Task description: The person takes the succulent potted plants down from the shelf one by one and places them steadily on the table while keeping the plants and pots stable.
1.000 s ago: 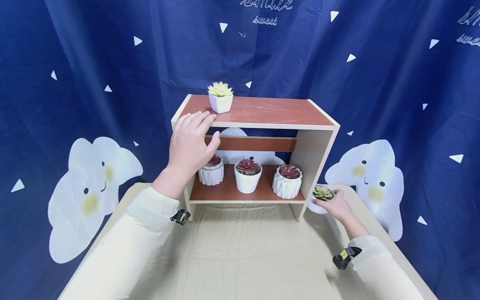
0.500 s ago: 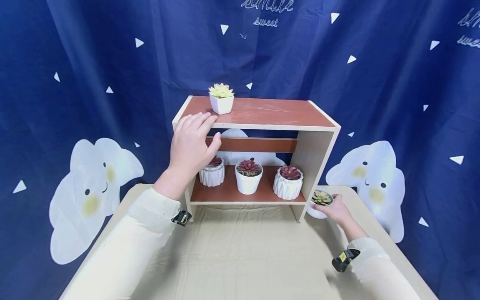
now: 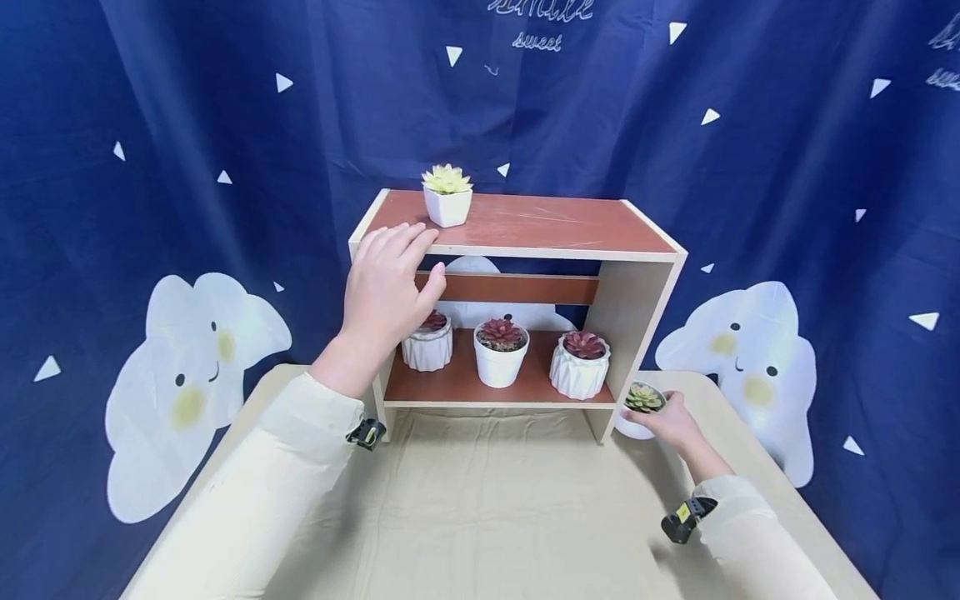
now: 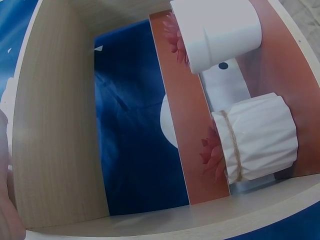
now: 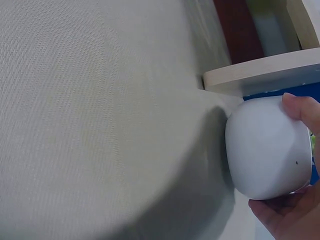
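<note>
My left hand (image 3: pixel 386 287) rests at the front left of the shelf's top board (image 3: pixel 547 221), its fingers extended over the edge. Just behind those fingertips stands a yellow-green succulent in a small white angular pot (image 3: pixel 447 206). On the right, outside the shelf's side panel, my right hand (image 3: pixel 672 421) grips a rounded white pot (image 5: pixel 267 147) with a green succulent (image 3: pixel 643 398) in it. Thumb and fingers hold the pot from opposite sides in the right wrist view, with its base close to the tablecloth. In the left wrist view only a sliver of the left hand (image 4: pixel 9 215) shows.
On the lower board stand three white pots with dark red succulents: a ribbed one (image 3: pixel 427 346) partly behind the left hand, a smooth one (image 3: pixel 501 362) mid-board and a fluted one (image 3: pixel 580 371) at right. A beige cloth (image 3: pixel 487 500) covers the table; a blue curtain (image 3: pixel 600 108) hangs behind.
The right hand has lowered the green succulent's pot slightly, close beside the shelf's right side. The left hand keeps its place on the top board. The head view has shifted a little.
</note>
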`<state>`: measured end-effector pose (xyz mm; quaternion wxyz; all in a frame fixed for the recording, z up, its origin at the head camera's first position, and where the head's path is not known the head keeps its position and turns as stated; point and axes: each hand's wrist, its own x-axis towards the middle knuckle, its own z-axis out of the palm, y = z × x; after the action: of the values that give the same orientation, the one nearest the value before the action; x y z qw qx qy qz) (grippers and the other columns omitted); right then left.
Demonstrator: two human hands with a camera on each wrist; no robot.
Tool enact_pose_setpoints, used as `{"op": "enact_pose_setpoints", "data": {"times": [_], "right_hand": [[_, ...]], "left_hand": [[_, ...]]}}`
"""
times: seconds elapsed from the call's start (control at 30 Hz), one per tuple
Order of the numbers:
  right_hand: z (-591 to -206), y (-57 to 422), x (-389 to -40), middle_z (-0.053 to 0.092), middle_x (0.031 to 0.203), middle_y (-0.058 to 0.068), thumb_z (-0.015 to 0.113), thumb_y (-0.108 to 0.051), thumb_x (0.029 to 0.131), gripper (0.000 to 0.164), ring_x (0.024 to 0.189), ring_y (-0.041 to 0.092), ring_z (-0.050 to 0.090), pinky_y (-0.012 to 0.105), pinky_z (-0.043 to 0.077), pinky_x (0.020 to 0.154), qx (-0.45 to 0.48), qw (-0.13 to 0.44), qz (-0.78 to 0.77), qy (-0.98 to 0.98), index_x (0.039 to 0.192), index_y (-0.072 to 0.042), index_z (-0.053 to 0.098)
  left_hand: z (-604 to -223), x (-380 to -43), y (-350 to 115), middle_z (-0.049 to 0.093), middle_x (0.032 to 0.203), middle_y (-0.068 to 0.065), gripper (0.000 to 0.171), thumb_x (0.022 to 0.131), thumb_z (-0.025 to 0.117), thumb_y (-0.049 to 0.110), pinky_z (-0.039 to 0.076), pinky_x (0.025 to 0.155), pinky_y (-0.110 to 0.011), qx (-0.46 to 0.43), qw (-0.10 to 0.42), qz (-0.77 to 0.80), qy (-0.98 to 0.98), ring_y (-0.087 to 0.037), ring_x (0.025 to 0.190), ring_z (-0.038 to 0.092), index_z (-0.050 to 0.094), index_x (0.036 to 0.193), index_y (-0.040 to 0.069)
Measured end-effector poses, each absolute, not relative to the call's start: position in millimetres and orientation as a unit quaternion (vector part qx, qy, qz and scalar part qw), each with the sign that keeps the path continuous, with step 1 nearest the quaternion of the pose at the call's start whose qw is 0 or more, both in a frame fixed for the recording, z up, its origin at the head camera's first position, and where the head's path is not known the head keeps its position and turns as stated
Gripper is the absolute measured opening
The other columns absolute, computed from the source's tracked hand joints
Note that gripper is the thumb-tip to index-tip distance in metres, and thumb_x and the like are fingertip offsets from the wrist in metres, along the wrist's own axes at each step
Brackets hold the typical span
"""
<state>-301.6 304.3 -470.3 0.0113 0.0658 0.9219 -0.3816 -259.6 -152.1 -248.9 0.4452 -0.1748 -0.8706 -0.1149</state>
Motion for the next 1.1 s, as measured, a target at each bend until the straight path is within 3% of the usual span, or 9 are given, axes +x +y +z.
{"op": "enact_pose_setpoints", "data": {"times": [0.33, 1.1], "right_hand": [[-481.5, 305.2, -303.4, 0.042, 0.127, 0.042, 0.076, -0.043, 0.082, 0.100, 0.121, 0.051, 0.044, 0.059, 0.035, 0.106, 0.066, 0.024, -0.388, 0.919, 0.135, 0.017, 0.016], [-465.2, 301.0, -299.7, 0.032, 0.134, 0.049, 0.075, -0.038, 0.084, 0.107, 0.127, 0.059, 0.037, 0.061, 0.030, 0.110, 0.054, 0.065, -0.369, 0.925, 0.137, 0.024, 0.007]], "left_hand": [[-249.1, -258.9, -152.2, 0.060, 0.140, -0.009, 0.048, 0.096, 0.053, 0.036, 0.027, 0.117, -0.041, -0.171, 0.441, -0.111, -0.874, -0.028, 0.132, 0.051, 0.063, 0.136, 0.012], [-247.5, -259.4, -152.8, 0.061, 0.139, -0.008, 0.047, 0.096, 0.052, 0.035, 0.026, 0.118, -0.039, -0.171, 0.437, -0.114, -0.876, -0.027, 0.132, 0.050, 0.063, 0.135, 0.012]]}}
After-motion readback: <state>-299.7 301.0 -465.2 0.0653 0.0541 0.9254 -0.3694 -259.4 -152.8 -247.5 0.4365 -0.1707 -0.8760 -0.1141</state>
